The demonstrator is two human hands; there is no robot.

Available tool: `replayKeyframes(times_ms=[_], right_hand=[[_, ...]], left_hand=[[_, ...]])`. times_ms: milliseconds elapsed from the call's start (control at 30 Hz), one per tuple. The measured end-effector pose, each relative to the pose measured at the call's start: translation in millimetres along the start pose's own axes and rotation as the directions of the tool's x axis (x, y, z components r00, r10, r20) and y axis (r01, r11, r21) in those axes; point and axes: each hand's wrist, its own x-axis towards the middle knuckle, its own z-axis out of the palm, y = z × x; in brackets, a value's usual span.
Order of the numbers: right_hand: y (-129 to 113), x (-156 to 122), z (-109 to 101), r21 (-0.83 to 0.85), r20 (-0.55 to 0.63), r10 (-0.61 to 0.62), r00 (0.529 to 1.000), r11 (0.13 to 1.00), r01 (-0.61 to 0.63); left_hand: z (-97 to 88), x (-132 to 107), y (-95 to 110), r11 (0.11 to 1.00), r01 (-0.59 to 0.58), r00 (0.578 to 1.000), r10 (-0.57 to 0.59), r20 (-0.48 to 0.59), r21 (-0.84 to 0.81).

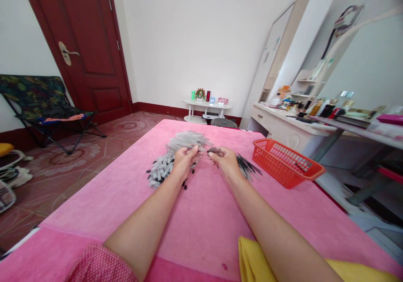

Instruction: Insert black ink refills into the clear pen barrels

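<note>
My left hand (185, 161) is closed in a pinch beside a heap of thin grey translucent tubes (185, 141). What its fingertips hold is too small to make out. Just across from it, my right hand (226, 161) pinches a small black piece (209, 151), and the two sets of fingertips are nearly together. Below and left of my left hand lies a pile of short clear caps (160, 169) with black bits among them. Several loose black pieces (185, 186) are scattered near that wrist. Thin black-ended rods (248, 165) lie to the right, partly behind my right hand.
A pink cloth (201, 223) covers the table. On its right side stands a red plastic basket (288, 164). Yellow fabric (255, 256) lies at the near edge, under my right forearm. Beyond are a folding chair (47, 101) and a cluttered dresser (283, 124).
</note>
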Motion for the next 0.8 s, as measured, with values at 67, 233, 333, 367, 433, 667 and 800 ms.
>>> replayKeyframes(times_ms=[67,233,333,367,433,667,800], right_hand=[[-0.5,-0.4,0.9,-0.015,-0.001,-0.010,1.000,1.000,0.010],[0.3,0.5,1.3,-0.074,-0.002,-0.041,0.999,0.996,0.041],[0.6,0.8,1.2,-0.117,-0.018,-0.080,0.997,0.990,0.077],[0.2,0.5,1.5,-0.130,-0.024,-0.094,0.995,0.987,0.090],[-1.4,-0.6,2.5,-0.149,-0.035,-0.114,0.993,0.983,0.107],[-5.8,-3.6,4.6,-0.173,-0.053,-0.109,0.993,0.980,0.098],[-3.5,-2.3,3.8,-0.141,-0.054,-0.080,0.995,0.987,0.072]], left_hand=[[1.7,-1.4,0.7,1.000,0.009,1.000,-0.009,0.009,0.011],[4.3,-4.0,2.0,0.999,0.024,1.000,-0.025,0.010,0.038],[4.4,-3.8,1.5,0.998,0.023,1.000,-0.023,0.002,0.061],[4.4,-3.6,1.2,0.997,0.024,1.000,-0.024,-0.002,0.067],[4.5,-3.3,0.8,0.997,0.028,1.000,-0.027,-0.012,0.072],[4.8,-3.7,0.6,0.998,0.047,0.999,-0.046,-0.021,0.051],[4.3,-3.1,0.1,0.998,0.049,0.999,-0.049,0.011,0.034]])
